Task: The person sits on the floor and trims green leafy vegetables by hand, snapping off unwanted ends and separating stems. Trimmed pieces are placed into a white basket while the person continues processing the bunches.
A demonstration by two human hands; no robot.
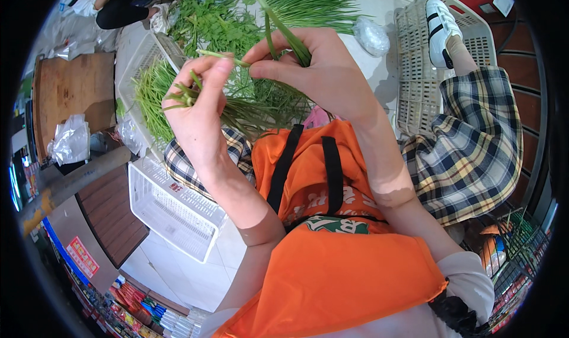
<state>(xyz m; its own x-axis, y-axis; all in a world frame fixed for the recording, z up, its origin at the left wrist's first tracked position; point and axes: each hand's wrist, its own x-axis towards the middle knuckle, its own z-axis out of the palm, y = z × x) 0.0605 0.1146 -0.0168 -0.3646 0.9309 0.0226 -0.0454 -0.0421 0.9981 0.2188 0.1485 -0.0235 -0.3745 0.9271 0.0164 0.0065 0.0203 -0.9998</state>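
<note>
My left hand (pixel 198 91) is closed around a bunch of thin green stems (pixel 249 113), their cut-looking ends poking out past the thumb side. A pale stalk end (pixel 211 53) is pinched between its thumb and fingers. That stalk reaches across to my right hand (pixel 306 64), whose thumb and forefinger also grip it. Long green leaves (pixel 284 31) rise from the right palm, partly hidden by the fingers. Beyond the hands, leafy green herbs (pixel 213 31) and a pile of long, thin green onions or chives (pixel 315 4) lie on the floor.
A crate with green stems (pixel 153 98) stands at left, a white plastic basket (pixel 178 204) below it. A larger crate (pixel 413 62) is by my shoe at right. A clear plastic bundle (pixel 372 36) lies on the floor. Another person's leg (pixel 120 15) shows at upper left, above a wooden board (pixel 75 93).
</note>
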